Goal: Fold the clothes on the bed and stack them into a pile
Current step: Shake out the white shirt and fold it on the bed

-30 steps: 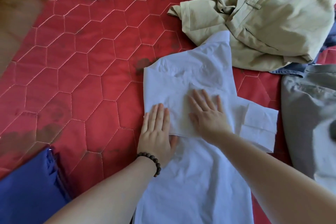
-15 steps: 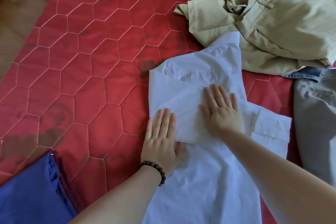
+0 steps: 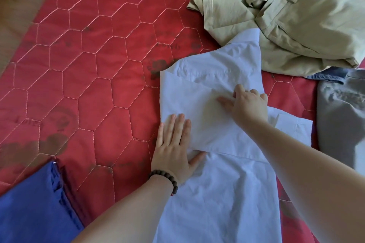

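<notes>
White shirt (image 3: 217, 193) lies flat on the red quilted bed (image 3: 88, 85), one sleeve folded across its chest. Beyond its collar end: crumpled khaki garments (image 3: 296, 25). Right of it: grey garment (image 3: 341, 124); left: folded blue cloth (image 3: 29, 209).

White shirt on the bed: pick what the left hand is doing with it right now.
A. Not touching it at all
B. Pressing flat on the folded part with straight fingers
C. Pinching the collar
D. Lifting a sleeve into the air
B: the left hand lies palm down with straight fingers on the lower left edge of the folded section of the white shirt, holding it against the red quilt.
</notes>
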The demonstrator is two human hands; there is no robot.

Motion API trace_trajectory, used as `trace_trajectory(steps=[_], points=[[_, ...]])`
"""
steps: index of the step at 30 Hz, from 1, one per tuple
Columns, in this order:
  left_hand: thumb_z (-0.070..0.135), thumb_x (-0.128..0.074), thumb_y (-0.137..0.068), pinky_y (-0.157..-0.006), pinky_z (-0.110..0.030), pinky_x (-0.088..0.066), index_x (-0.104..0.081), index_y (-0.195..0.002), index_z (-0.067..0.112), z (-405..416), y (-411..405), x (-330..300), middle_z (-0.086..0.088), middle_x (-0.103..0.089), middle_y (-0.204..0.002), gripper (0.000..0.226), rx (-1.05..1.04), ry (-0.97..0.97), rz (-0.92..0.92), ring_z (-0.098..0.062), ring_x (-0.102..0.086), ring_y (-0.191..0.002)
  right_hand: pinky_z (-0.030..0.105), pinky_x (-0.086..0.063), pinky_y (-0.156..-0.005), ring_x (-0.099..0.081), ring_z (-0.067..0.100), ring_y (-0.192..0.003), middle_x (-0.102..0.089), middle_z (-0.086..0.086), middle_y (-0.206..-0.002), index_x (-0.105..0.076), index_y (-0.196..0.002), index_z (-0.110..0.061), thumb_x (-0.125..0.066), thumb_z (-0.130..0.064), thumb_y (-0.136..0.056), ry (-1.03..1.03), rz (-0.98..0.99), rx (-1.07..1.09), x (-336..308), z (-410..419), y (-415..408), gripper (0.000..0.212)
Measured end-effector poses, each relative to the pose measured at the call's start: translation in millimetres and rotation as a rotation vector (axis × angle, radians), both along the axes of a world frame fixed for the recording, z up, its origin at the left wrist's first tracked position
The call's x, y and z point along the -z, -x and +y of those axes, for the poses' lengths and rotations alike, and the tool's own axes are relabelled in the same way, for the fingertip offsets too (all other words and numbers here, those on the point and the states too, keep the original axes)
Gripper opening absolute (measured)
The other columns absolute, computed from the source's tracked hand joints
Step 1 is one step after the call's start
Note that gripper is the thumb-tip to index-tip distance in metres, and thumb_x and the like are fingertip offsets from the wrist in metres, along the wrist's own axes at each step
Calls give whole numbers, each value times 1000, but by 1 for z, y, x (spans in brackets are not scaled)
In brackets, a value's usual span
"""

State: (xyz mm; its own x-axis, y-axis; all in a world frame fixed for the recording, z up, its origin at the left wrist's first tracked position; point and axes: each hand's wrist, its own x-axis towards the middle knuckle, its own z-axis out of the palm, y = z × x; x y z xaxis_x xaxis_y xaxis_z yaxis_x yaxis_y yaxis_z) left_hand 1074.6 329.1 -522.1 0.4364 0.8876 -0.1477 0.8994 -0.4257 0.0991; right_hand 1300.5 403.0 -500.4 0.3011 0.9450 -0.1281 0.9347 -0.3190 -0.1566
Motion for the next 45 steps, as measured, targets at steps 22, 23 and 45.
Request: trace_trajectory(steps=[22, 23, 45], points=[[42, -25, -95, -118, -51, -18, -36, -149, 11, -2, -1, 0, -15, -24, -158, 63, -42, -61, -106, -29, -18, -148, 52, -21, -118, -27, 27, -145, -36, 11, -153, -45, -142, -4, -38, -16, -96, -115, 223, -501, 11, -56, 81, 48], [40, -27, -93, -118, -51, -20, -37, -148, 11, -1, -1, 0, -15, -24, -158, 63, -47, -61, -105, -29, -18, -148, 49, -13, -120, -17, 20, -148, -28, 3, -158, -36, -149, -12, -33, -22, -101, -71, 236, -483, 17, -59, 83, 48], [42, -24, -101, -119, -44, 10, 4, -155, 22, -17, -128, -15, -2, 17, -162, 64, 227, 184, -57, -22, 21, -147, 31, -2, -121, -2, 22, -150, -13, 13, -161, -11, -153, -4, -57, -43, -92, -11, 190, 226, -2, -177, -54, 87]])
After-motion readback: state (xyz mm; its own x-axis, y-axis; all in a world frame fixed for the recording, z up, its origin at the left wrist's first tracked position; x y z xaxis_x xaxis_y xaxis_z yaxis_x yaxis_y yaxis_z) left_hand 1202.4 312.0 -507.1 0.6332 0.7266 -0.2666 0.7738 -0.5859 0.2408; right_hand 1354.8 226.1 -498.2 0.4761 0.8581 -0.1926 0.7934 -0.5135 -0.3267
